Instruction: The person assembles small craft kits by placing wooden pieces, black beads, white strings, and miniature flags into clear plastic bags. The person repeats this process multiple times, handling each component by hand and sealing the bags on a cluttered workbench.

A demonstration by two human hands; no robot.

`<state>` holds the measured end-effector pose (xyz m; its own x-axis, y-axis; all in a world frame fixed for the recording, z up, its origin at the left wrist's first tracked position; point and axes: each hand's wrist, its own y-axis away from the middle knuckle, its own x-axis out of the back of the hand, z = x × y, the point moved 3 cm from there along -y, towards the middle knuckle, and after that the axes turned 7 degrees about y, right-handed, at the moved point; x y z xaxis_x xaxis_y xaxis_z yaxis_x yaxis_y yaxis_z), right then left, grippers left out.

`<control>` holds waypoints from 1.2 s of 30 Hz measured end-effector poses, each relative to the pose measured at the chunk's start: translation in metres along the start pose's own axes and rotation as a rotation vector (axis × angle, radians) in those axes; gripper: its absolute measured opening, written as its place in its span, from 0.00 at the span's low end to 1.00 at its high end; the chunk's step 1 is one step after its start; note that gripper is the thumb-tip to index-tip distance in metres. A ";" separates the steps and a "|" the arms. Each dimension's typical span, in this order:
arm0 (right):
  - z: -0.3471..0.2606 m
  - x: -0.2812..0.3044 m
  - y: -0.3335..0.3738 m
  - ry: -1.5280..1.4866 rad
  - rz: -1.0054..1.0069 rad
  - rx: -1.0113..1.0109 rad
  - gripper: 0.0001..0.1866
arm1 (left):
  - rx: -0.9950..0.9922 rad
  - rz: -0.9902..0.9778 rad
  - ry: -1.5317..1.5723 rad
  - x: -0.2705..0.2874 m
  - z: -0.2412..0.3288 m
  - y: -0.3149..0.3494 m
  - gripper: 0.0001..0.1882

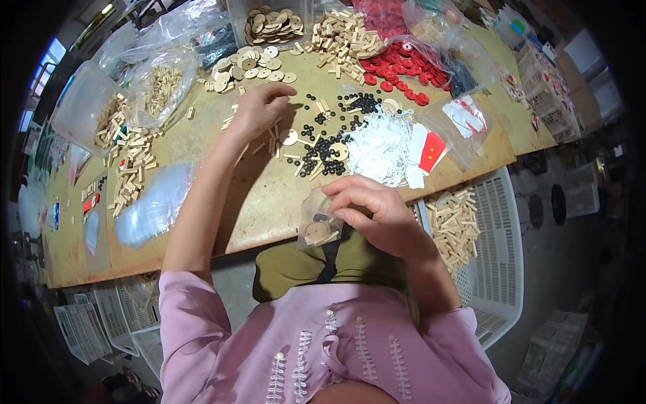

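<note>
My right hand (378,210) pinches the top of a small clear plastic bag (311,210) above the table's front edge. Inside the bag show a round wooden disc (314,230), some short wooden sticks and something dark. My left hand (261,108) reaches across the table with its fingers curled together; what they hold, if anything, is hidden. Beyond it lies a heap of pale wooden discs (250,65). To its right, black rings (324,156) are scattered among loose wooden sticks and discs. White cords (380,145) lie piled beside them.
Red discs (404,65) and wooden blocks (346,42) are heaped at the back. Wooden blocks spill from a tipped clear tub (84,101) at left, near flat plastic bags (156,205). Red printed cards (432,151) lie right. A white basket (499,249) of sticks stands below the edge.
</note>
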<state>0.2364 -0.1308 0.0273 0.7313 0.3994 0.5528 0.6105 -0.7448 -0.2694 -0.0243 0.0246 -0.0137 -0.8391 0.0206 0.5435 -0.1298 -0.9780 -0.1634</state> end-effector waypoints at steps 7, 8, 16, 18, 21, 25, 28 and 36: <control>0.001 0.005 0.006 -0.010 -0.013 0.009 0.05 | -0.309 -0.185 -0.271 -0.033 -0.002 -0.033 0.13; 0.002 0.007 0.007 -0.007 -0.007 0.011 0.05 | -0.279 -0.195 -0.276 -0.033 -0.003 -0.036 0.12; 0.006 0.006 0.004 0.002 0.011 0.004 0.05 | -0.055 -0.232 -0.199 -0.015 -0.009 -0.031 0.07; 0.006 0.006 0.003 -0.017 -0.002 -0.043 0.04 | -0.039 -0.225 -0.171 -0.012 -0.010 -0.028 0.07; 0.006 0.006 0.002 -0.005 0.001 -0.051 0.04 | -0.049 -0.187 -0.136 -0.012 -0.005 -0.022 0.07; 0.006 0.005 0.001 -0.015 -0.007 -0.051 0.04 | -0.111 -0.118 -0.111 -0.028 -0.003 -0.026 0.07; 0.005 0.006 0.000 -0.034 -0.015 -0.079 0.04 | -0.105 -0.156 -0.261 -0.034 0.003 -0.034 0.08; 0.007 0.014 -0.002 -0.078 0.012 -0.143 0.05 | 0.027 -0.260 0.437 -0.016 0.039 0.009 0.03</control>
<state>0.2481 -0.1200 0.0296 0.7633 0.4261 0.4856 0.5558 -0.8163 -0.1574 0.0090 0.0069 0.0082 -0.9241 0.3435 0.1676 -0.3551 -0.9338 -0.0441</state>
